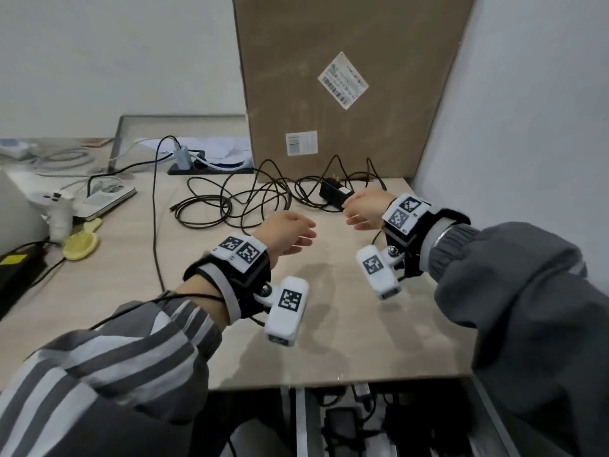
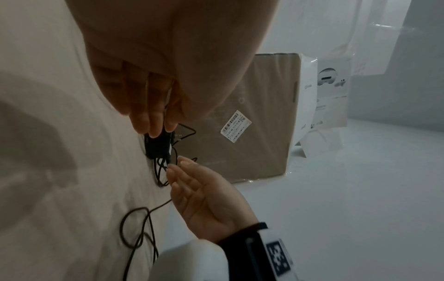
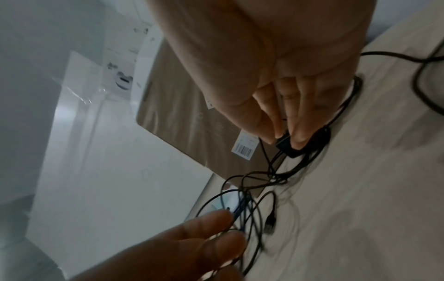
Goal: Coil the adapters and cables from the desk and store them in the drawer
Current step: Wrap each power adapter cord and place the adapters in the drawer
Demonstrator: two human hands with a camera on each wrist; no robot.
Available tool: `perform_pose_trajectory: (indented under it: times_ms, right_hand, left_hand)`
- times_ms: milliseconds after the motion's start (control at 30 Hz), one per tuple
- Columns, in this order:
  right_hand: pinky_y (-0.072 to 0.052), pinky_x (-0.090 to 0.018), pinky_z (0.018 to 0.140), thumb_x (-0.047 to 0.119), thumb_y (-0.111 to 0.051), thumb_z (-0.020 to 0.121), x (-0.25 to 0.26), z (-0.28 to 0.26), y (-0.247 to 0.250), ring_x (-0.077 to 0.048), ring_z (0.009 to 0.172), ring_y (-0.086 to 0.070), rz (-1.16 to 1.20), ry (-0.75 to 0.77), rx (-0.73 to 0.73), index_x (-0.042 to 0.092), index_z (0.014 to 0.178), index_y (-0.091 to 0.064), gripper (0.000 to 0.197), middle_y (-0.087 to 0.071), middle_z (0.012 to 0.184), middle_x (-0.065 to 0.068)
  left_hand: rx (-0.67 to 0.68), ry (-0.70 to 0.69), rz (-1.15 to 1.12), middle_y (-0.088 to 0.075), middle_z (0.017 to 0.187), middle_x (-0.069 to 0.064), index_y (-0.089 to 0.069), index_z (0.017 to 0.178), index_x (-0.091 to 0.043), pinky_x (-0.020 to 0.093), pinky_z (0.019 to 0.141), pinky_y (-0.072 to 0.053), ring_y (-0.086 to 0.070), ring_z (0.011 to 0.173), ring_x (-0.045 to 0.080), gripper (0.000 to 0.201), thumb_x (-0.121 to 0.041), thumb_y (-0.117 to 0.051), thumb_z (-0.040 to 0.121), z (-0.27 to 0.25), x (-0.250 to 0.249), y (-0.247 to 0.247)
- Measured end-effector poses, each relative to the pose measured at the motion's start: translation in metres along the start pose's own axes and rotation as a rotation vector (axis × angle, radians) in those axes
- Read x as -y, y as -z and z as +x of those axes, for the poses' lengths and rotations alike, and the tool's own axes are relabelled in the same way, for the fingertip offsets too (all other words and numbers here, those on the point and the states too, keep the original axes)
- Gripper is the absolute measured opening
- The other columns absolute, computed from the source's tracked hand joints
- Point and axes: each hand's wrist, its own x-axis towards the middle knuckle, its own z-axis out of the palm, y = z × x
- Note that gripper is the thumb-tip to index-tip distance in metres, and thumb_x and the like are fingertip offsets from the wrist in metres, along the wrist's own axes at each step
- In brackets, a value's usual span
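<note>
Your right hand (image 1: 365, 207) reaches to the far right of the desk (image 1: 329, 324), fingers curled down onto the black adapter (image 1: 334, 192), pinching its near end between thumb and fingertips (image 3: 298, 133). Your left hand (image 1: 290, 232) hovers over the middle of the desk, palm turned inward, fingers loosely straight and holding nothing (the right wrist view shows them close to the cable loops, and contact cannot be judged). The tangled black cables (image 1: 237, 202) sprawl left of the adapter, in front of the cardboard box (image 1: 346, 77). Only the head view shows the open drawer (image 1: 362, 423) at the near edge, with dark adapters inside. The left wrist view shows the adapter lying on the desk.
</note>
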Motion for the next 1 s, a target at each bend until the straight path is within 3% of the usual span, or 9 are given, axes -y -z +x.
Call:
perform_pose_trajectory:
  times_ms: [67, 167, 233, 333, 467, 567, 700, 900, 1000]
  right_hand:
    - [-0.051, -0.024, 0.06, 0.002, -0.054, 0.092, 0.007, 0.031, 0.001, -0.015, 0.064, -0.058, -0.054, 0.022, -0.014, -0.001, 0.122, -0.051, 0.03, -0.058, 0.079, -0.01]
    - [-0.056, -0.035, 0.068, 0.01, -0.064, 0.086, 0.014, 0.072, 0.005, -0.023, 0.074, -0.064, -0.226, 0.117, -0.125, 0.007, 0.126, -0.046, 0.044, -0.063, 0.1, -0.013]
    - [-0.05, -0.029, 0.074, 0.017, -0.067, 0.085, 0.017, 0.093, 0.007, -0.02, 0.077, -0.06, -0.41, 0.124, -0.144, 0.008, 0.129, -0.043, 0.051, -0.062, 0.109, -0.01]
    - [-0.044, -0.022, 0.065, 0.027, -0.068, 0.086, 0.019, 0.113, 0.005, -0.013, 0.063, -0.056, -0.571, 0.09, -0.077, 0.007, 0.105, -0.056, 0.029, -0.064, 0.093, -0.004]
    - [-0.05, -0.045, 0.093, 0.044, -0.068, 0.077, 0.01, 0.135, 0.001, -0.032, 0.097, -0.066, -0.756, 0.061, -0.057, 0.007, 0.1, -0.066, 0.044, -0.07, 0.1, -0.011]
    - [-0.052, -0.037, 0.087, 0.04, -0.067, 0.081, 0.01, 0.115, 0.004, -0.028, 0.087, -0.066, -0.738, 0.086, -0.012, 0.006, 0.094, -0.065, 0.036, -0.07, 0.095, -0.009]
    - [-0.041, -0.024, 0.052, 0.03, -0.064, 0.085, 0.005, 0.076, 0.015, -0.02, 0.063, -0.057, -0.465, 0.14, 0.015, 0.009, 0.079, -0.062, 0.022, -0.062, 0.069, -0.004]
    - [-0.037, -0.022, 0.052, 0.029, -0.057, 0.093, -0.012, -0.03, 0.021, -0.007, 0.069, -0.06, -0.274, 0.312, 0.212, 0.014, 0.102, -0.064, 0.02, -0.067, 0.097, -0.002]
    - [-0.037, -0.02, 0.052, 0.031, -0.054, 0.093, -0.024, -0.069, 0.019, -0.008, 0.067, -0.058, -0.272, 0.371, 0.217, 0.021, 0.095, -0.062, 0.013, -0.067, 0.096, 0.001]
  left_hand:
    - [-0.025, -0.005, 0.003, -0.068, 0.093, 0.003, -0.063, 0.103, -0.012, 0.021, 0.068, -0.048, -0.063, 0.078, 0.012, 0.018, -0.009, -0.047, 0.095, 0.023, -0.003, 0.003]
    - [-0.036, -0.003, -0.002, -0.067, 0.096, 0.002, -0.063, 0.105, -0.013, 0.021, 0.068, -0.048, -0.063, 0.077, 0.011, 0.018, -0.007, -0.049, 0.095, 0.051, -0.004, 0.008]
    - [-0.032, -0.002, 0.0, -0.067, 0.1, 0.003, -0.062, 0.11, -0.012, 0.02, 0.067, -0.048, -0.062, 0.077, 0.011, 0.02, -0.007, -0.051, 0.094, 0.064, -0.002, 0.011]
    - [-0.044, 0.013, -0.01, -0.067, 0.109, 0.005, -0.059, 0.118, -0.012, 0.019, 0.065, -0.048, -0.063, 0.081, 0.012, 0.025, -0.008, -0.054, 0.094, 0.078, 0.006, 0.015]
    - [-0.037, 0.037, -0.012, -0.066, 0.116, 0.007, -0.058, 0.123, -0.012, 0.022, 0.071, -0.049, -0.062, 0.096, 0.016, 0.03, -0.011, -0.056, 0.093, 0.082, 0.015, 0.015]
    - [-0.052, 0.044, 0.018, -0.063, 0.113, 0.006, -0.06, 0.123, -0.013, 0.023, 0.073, -0.048, -0.058, 0.099, 0.016, 0.031, -0.011, -0.057, 0.092, 0.08, 0.016, 0.011]
    - [-0.045, 0.082, -0.051, -0.063, 0.12, 0.009, -0.06, 0.119, -0.012, 0.027, 0.078, -0.048, -0.058, 0.1, 0.018, 0.026, -0.013, -0.054, 0.095, 0.065, 0.011, 0.007]
    - [0.16, 0.072, -0.188, -0.063, 0.116, 0.004, -0.057, 0.122, -0.019, 0.031, 0.087, -0.048, -0.059, 0.107, 0.019, 0.039, -0.046, -0.05, 0.096, 0.019, -0.001, -0.018]
    - [0.211, 0.03, -0.27, -0.068, 0.102, 0.004, -0.062, 0.116, -0.015, 0.027, 0.079, -0.049, -0.063, 0.091, 0.015, 0.034, -0.041, -0.052, 0.096, -0.006, -0.003, -0.032]
